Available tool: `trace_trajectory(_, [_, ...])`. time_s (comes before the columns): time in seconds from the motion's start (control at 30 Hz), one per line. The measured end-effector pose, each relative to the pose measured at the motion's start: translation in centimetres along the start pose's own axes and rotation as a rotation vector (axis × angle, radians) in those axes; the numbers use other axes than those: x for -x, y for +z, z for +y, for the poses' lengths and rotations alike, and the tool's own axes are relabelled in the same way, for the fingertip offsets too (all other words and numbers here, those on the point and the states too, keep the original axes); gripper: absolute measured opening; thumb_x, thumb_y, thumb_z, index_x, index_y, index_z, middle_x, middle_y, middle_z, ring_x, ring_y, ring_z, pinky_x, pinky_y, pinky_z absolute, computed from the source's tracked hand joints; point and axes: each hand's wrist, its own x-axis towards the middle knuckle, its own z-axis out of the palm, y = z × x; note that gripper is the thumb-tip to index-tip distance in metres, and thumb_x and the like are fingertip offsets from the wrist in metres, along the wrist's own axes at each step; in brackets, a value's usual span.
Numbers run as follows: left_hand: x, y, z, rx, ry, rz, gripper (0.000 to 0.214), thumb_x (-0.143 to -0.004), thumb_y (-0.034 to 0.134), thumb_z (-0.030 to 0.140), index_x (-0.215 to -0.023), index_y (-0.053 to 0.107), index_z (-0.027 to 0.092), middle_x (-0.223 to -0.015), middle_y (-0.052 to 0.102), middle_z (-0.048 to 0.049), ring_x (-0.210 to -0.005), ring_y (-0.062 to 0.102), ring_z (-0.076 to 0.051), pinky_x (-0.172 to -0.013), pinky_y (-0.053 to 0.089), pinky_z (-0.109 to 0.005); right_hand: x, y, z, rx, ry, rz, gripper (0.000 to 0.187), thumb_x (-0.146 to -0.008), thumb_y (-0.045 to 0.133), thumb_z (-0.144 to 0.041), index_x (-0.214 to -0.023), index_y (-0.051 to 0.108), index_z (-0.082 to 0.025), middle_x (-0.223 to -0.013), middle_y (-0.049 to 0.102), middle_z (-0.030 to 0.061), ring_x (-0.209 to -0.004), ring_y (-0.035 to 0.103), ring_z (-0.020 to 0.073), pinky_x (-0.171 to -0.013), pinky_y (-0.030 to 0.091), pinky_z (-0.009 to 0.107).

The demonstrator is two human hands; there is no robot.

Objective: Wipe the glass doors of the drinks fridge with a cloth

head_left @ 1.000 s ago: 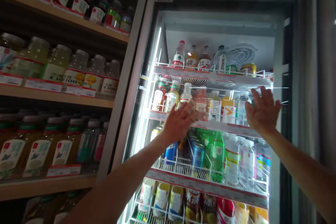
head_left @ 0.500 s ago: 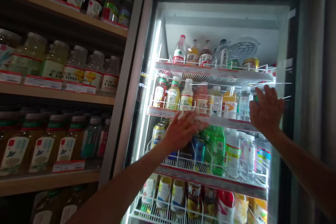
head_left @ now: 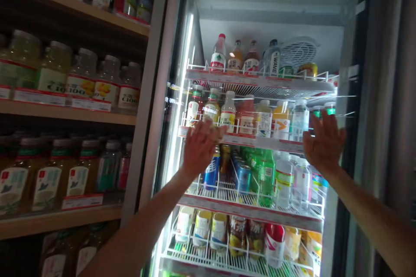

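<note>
Both of my hands are raised in front of a lit drinks fridge [head_left: 260, 8], and neither holds anything. My left hand [head_left: 201, 147], slightly blurred, has its fingers spread before the left part of the second shelf [head_left: 234, 139]. Behind its fingertips are a yellow-labelled bottle [head_left: 227, 112] and a dark red bottle [head_left: 194, 106]; a blue can [head_left: 212, 171] shows beside the palm. My right hand [head_left: 325, 145] is open near the shelf's right end, nearest a clear bottle [head_left: 299, 121]. Whether either hand touches the glass, I cannot tell.
On the left, a wooden rack [head_left: 65, 112] carries rows of bottles. The metal fridge frame [head_left: 156, 73] separates it from the fridge. Green bottles [head_left: 266, 177] and a blue-green can [head_left: 243, 177] stand on the third shelf, with several drinks [head_left: 218, 229] below.
My left hand has moved left across the fridge front and turned more upright, uncovering the blue can. My right hand has shifted slightly left. The view has tilted a little.
</note>
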Motion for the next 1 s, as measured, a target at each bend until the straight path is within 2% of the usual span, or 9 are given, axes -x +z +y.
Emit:
trace_trajectory(0.07, [-0.6,-0.1,-2.1,-0.047,-0.258,0.097,0.044,-0.088,0.042,0.028,-0.132,0.041,0.025,-0.143,0.038,-0.0091,-0.136,0.027,-0.025,-0.108,0.027,-0.047,0.3,0.0,-0.2,-0.006,0.013,0.000,0.054,-0.091,0.025,-0.041,-0.139,0.036,-0.019,-0.148,0.029,0.0121,-0.138,0.023,0.0275,-0.107,0.020,0.051])
trace_trajectory(0.13, [-0.5,0.1,-1.8,-0.047,-0.333,0.141,0.046,-0.088,0.042,0.029,-0.133,0.040,0.023,-0.144,0.036,-0.0112,-0.137,0.025,-0.026,-0.108,0.028,-0.047,0.9,0.1,-0.5,-0.014,0.037,-0.002,0.055,-0.091,0.026,-0.041,-0.139,0.035,-0.017,-0.148,0.029,0.0137,-0.138,0.022,0.0290,-0.106,0.021,0.053])
trace_trajectory(0.33, [3.5,0.6,5.8,0.100,0.260,-0.081,0.048,-0.084,0.047,0.028,-0.132,0.039,0.032,-0.144,0.038,-0.0019,-0.138,0.023,-0.021,-0.111,0.023,-0.042,3.4,0.0,-0.9,-0.023,-0.026,-0.023,0.060,-0.089,0.029,-0.039,-0.144,0.026,-0.016,-0.150,0.022,0.0140,-0.140,0.017,0.0302,-0.106,0.021,0.056])
trace_trajectory(0.4, [4.1,0.2,5.0,0.095,0.294,-0.097,0.047,-0.085,0.047,0.030,-0.131,0.040,0.032,-0.143,0.039,-0.0012,-0.138,0.024,-0.020,-0.112,0.020,-0.042,3.8,-0.1,-0.7,-0.031,-0.041,-0.013,0.059,-0.089,0.029,-0.038,-0.143,0.028,-0.015,-0.150,0.023,0.0138,-0.139,0.019,0.0309,-0.106,0.021,0.056])
trace_trajectory(0.53, [3.8,-0.9,-0.6,-0.028,-0.156,0.006,0.046,-0.087,0.045,0.030,-0.132,0.040,0.028,-0.143,0.038,-0.0073,-0.137,0.026,-0.023,-0.110,0.023,-0.047,4.2,0.1,-0.6,-0.044,-0.038,0.026,0.058,-0.089,0.030,-0.039,-0.141,0.032,-0.015,-0.150,0.025,0.0128,-0.138,0.022,0.0305,-0.106,0.021,0.057])
trace_trajectory(0.63, [4.3,-0.9,-1.4,-0.068,-0.359,0.095,0.047,-0.088,0.043,0.029,-0.134,0.038,0.025,-0.145,0.035,-0.0111,-0.137,0.025,-0.024,-0.109,0.025,-0.048,4.4,-0.1,-0.8,-0.043,-0.009,-0.008,0.057,-0.089,0.029,-0.038,-0.142,0.030,-0.015,-0.150,0.023,0.0115,-0.139,0.019,0.0288,-0.107,0.021,0.056])
trace_trajectory(0.8, [7.6,-0.6,4.7,0.085,0.106,-0.043,0.048,-0.085,0.048,0.028,-0.132,0.041,0.027,-0.142,0.040,-0.0072,-0.138,0.024,-0.023,-0.111,0.022,-0.044,4.7,-0.2,-0.7,-0.051,-0.004,0.000,0.055,-0.089,0.030,-0.036,-0.139,0.036,-0.014,-0.148,0.028,0.0138,-0.137,0.025,0.0306,-0.107,0.023,0.054])
trace_trajectory(0.87, [8.3,-0.8,4.9,0.124,0.255,-0.092,0.047,-0.085,0.048,0.027,-0.132,0.042,0.030,-0.141,0.042,-0.0043,-0.137,0.026,-0.021,-0.112,0.019,-0.042,5.0,0.3,-0.4,-0.058,-0.035,0.064,0.055,-0.088,0.032,-0.037,-0.137,0.039,-0.014,-0.146,0.033,0.0149,-0.135,0.030,0.0324,-0.104,0.026,0.055])
trace_trajectory(1.0, [7.4,-1.3,0.5,0.033,-0.048,0.017,0.048,-0.086,0.047,0.023,-0.134,0.041,0.026,-0.146,0.034,-0.0068,-0.138,0.024,-0.021,-0.113,0.015,-0.042,5.5,1.4,0.3,-0.069,-0.076,0.166,0.055,-0.086,0.032,-0.039,-0.135,0.042,-0.016,-0.142,0.040,0.0152,-0.132,0.034,0.0327,-0.101,0.028,0.056])
